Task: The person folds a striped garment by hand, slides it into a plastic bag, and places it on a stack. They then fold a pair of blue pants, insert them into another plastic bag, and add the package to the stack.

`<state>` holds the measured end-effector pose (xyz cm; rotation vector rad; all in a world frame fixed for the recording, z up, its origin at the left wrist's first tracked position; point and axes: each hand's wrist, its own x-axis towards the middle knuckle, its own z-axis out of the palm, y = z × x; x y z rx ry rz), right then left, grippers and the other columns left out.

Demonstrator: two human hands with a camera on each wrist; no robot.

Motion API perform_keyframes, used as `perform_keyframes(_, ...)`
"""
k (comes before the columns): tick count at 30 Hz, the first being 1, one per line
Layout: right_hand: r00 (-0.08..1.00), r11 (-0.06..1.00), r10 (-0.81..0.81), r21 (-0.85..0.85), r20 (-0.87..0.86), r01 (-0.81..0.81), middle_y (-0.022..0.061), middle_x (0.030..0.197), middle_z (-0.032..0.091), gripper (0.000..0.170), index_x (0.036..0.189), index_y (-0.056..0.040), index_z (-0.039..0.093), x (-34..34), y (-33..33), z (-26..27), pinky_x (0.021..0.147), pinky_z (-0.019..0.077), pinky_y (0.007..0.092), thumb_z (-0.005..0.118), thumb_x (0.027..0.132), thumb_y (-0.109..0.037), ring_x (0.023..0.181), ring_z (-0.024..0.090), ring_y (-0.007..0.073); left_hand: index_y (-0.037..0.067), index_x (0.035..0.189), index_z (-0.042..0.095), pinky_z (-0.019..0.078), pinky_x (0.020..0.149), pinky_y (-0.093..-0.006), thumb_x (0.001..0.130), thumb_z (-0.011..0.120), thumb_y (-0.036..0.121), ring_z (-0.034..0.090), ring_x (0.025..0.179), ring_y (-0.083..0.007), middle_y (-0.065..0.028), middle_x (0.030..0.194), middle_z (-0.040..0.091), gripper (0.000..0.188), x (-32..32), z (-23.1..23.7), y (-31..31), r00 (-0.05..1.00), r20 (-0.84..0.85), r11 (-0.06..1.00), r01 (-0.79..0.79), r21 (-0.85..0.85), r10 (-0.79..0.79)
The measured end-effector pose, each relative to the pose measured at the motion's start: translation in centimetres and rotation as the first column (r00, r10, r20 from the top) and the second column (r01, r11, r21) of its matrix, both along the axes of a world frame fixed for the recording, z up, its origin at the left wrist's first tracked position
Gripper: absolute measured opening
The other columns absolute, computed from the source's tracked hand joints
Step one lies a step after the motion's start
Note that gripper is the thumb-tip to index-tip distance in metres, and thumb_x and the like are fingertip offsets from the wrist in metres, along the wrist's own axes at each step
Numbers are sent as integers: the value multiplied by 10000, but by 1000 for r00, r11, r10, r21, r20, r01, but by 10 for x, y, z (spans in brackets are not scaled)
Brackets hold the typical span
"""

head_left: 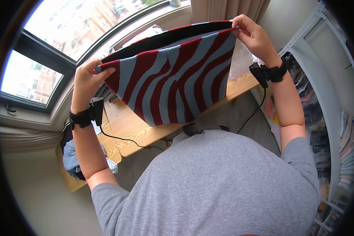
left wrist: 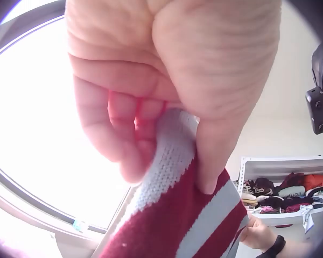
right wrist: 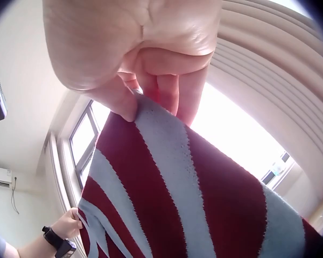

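A knitted piece [head_left: 177,82] with wavy dark red and pale blue stripes hangs spread between both hands. Its upper edge gapes, showing a black inside; the lower end hangs over the near side of the wooden table. My left hand [head_left: 88,80] pinches the left upper corner between thumb and fingers. At the right upper corner, my right hand [head_left: 255,37] has the same kind of pinch. Close up in the left wrist view, pale blue ribbed knit [left wrist: 169,156] lies between thumb and curled fingers. In the right wrist view, the striped knit [right wrist: 161,177] slopes down from the fingertips.
The wooden table [head_left: 126,143] stands below, with blue clothing [head_left: 72,157] at its left end. Clear plastic wrapping [head_left: 244,63] lies behind the knit. Windows [head_left: 86,27] are at the left and back; a white shelf rack [head_left: 332,78] with folded clothes stands right.
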<state>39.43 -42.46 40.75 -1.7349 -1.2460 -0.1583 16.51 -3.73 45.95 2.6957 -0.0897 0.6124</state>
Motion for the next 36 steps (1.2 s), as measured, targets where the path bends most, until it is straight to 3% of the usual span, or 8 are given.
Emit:
perform_keyframes(9,969,991,123,75,-216,-110,-35,791,449,154,928,-70,483,-7,-1,7,665,377,185,473,794,6,720,439,35,74,1016,497,439,727,-194,836,592,-52,529,791,-42,12,868,562,239,-7,-17,18,970,75,705,221,-674,-233)
perform_keyframes(12,966,958,135,278,-220,-71,-34,875,508,139,933,-50,502,-17,5,17,706,388,190,447,821,11,784,462,34,3,1245,488,459,824,-215,837,613,-40,598,898,-95,-42,933,644,429,-14,2,-10,977,191,687,206,-697,-99)
perform_keyframes(20,850,910,223,415,-478,-6,42,942,569,346,1116,-26,457,-37,25,43,803,464,245,387,788,60,859,565,113,-8,1096,588,433,834,-229,881,572,14,579,905,-90,-63,974,642,217,-6,-6,5,958,264,597,279,-752,-114)
perform_keyframes(26,952,966,-221,90,-212,244,64,955,607,320,1108,3,553,17,60,11,776,463,249,429,813,-2,853,574,124,13,1073,606,425,770,-199,882,595,91,563,835,-70,-16,901,629,207,64,-56,40,990,129,713,54,-699,52)
perform_keyframes(29,936,945,-285,100,-208,310,82,993,622,334,1128,-17,563,9,61,22,798,457,252,445,815,-27,896,576,135,7,1085,607,414,814,-227,903,564,99,562,859,-108,-19,910,618,208,67,-50,13,943,313,545,203,-813,116)
perform_keyframes(31,930,902,-314,247,-190,355,53,997,600,252,1052,-27,556,-12,52,24,806,435,238,443,827,-12,892,547,107,-11,1080,594,419,850,-256,911,531,67,577,913,-152,-63,975,625,196,45,-42,3,902,418,643,258,-721,107)
perform_keyframes(32,928,868,-356,329,-112,372,7,961,570,171,958,-24,549,-24,44,20,794,415,219,432,839,15,853,515,65,-30,1087,570,421,890,-301,907,505,40,582,951,-184,-100,1031,612,204,35,-36,-5,862,504,284,470,-836,57)
perform_keyframes(36,994,913,-84,394,-70,106,60,890,567,234,865,15,546,-80,2,-11,790,429,231,395,719,119,855,539,126,-16,1065,548,408,809,-313,865,585,154,527,855,-206,-87,897,562,266,-41,-53,-30,855,487,423,514,-747,-179)
